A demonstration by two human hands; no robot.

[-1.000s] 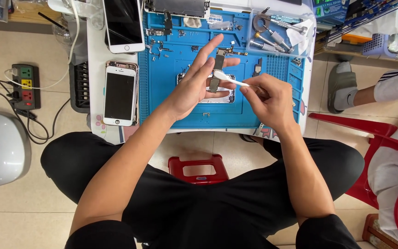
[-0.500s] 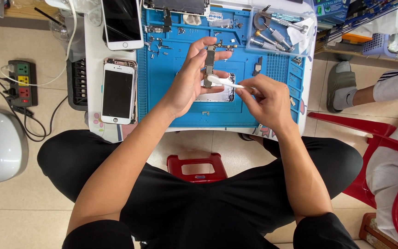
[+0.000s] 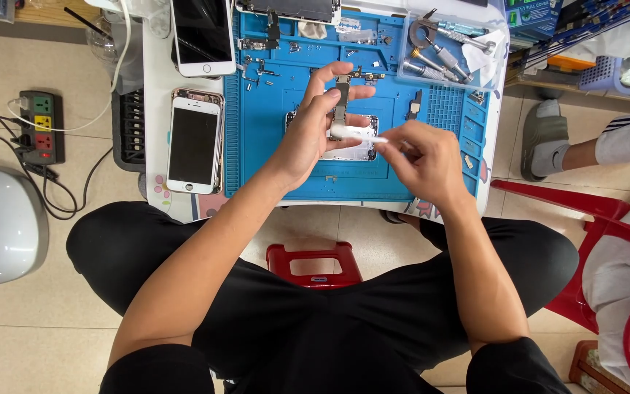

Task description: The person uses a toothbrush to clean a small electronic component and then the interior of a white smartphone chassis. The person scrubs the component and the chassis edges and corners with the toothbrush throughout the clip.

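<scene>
- Blue was the big rubber mat (image 3: 271,168) on the small white table (image 3: 156,124) in the head view, and I saw both hands over it.
- My left hand (image 3: 315,128) pinched a thin dark strip part (image 3: 341,98) between thumb and fingers, held up off the mat, I think so the other hand could get at it.
- My right hand (image 3: 421,157) had its fingers closed on a thin white stick tool (image 3: 362,136). Its tip touched the strip near my left thumb.
- Just under the hands lay a silver phone shell (image 3: 351,149), flat in the middle of the mat.
- Small screws and bits sat spread along the mat's top, maybe so none rolled away.
- A clear tray (image 3: 446,51) at the top right kept metal tools together.
- Two white phones (image 3: 192,142) lay left of the mat.
- A green box (image 3: 534,11) with white print stood at the top right corner.
- A power strip (image 3: 38,124) with coloured sockets sat on the floor, far left.
</scene>
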